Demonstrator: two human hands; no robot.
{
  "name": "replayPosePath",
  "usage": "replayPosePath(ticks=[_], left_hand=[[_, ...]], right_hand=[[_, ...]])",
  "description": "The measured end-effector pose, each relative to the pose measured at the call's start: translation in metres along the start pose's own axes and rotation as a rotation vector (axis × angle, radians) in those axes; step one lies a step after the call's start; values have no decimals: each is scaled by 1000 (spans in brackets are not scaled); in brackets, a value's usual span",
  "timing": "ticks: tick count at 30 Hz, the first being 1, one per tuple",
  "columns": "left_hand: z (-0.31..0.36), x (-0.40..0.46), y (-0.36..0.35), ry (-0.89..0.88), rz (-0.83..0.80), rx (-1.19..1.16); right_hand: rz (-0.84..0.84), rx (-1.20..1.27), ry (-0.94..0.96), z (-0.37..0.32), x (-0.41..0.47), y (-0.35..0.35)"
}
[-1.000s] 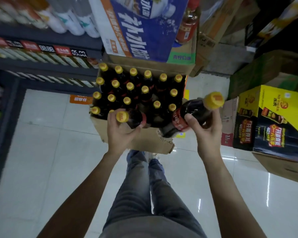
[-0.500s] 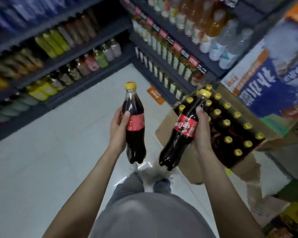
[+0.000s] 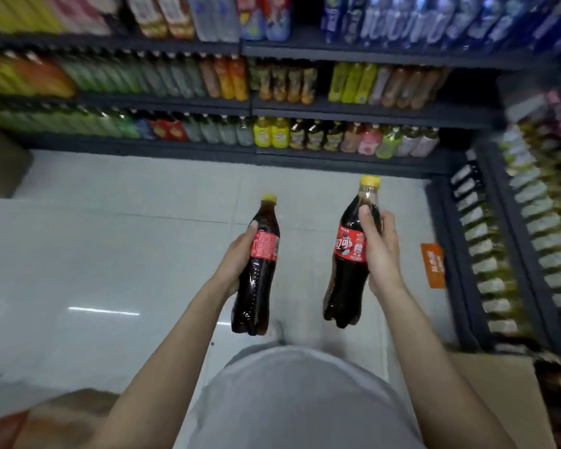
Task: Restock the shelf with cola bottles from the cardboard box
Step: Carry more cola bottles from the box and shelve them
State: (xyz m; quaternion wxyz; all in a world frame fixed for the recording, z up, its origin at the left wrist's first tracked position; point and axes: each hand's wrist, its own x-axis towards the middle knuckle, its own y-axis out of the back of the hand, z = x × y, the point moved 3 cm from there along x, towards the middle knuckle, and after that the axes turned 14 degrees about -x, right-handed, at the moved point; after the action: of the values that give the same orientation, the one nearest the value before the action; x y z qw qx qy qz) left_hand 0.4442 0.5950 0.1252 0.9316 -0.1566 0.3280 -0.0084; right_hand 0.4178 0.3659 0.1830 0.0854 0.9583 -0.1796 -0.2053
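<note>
each hand, left [image 3: 237,257] and right [image 3: 381,247], grips an upright bottle, left's [image 3: 256,277] and right's [image 3: 348,264]; shelf [image 3: 337,157] lies well ahead, nearer right.

Floor [image 3: 110,254]: pale glossy tiles, streaks of reflected ceiling light at left. Far side: dark shelving unit [image 3: 250,106], several tiers, packed with drink bottles in green, yellow, orange, blue. Right: second dark shelf run [image 3: 512,254] at angle, rows of pale-labelled bottles. Orange floor sticker [image 3: 432,265] near its base. Brown carton [image 3: 0,163] at far left, blurred.
</note>
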Motion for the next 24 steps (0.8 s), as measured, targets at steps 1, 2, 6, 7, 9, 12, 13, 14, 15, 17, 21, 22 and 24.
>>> replayPosePath(ticks=[1,2,6,7,9,12,13,14,15,17,21,22,24], left_hand=[[20,5,20,-22,43,-11],[39,10,38,-44,78,-36],[125,34,91,-182,150,-72],[148,40,101,-228,153,-56],[195,56,119,-314,152,-31],[266,87,138,-421,167,17],[291,99,143,-468,186,22],[316,112,147,-518,207,27],[341,126,153,-569,235,33],[394,152,165,-685,302,53],[496,192,193,-949,468,208],[520,202,200,-1004,489,230],[566,221,215,-1098,504,271]], right_hand=[[-30,-39,25,-14,11,-27],[-49,-60,56,-27,23,-52],[-125,-63,92,-80,69,-138],[-138,-28,82,-96,83,-157],[-185,39,75,-130,111,-195],[-271,61,184,-189,153,-249],[-286,38,227,-209,168,-267],[-295,16,269,-229,183,-286],[-301,6,316,-250,199,-305],[-324,-9,410,-295,229,-343],[-293,-65,663,-385,278,-413],[-263,-85,744,-406,287,-429],[-210,-116,885,-444,303,-458]])
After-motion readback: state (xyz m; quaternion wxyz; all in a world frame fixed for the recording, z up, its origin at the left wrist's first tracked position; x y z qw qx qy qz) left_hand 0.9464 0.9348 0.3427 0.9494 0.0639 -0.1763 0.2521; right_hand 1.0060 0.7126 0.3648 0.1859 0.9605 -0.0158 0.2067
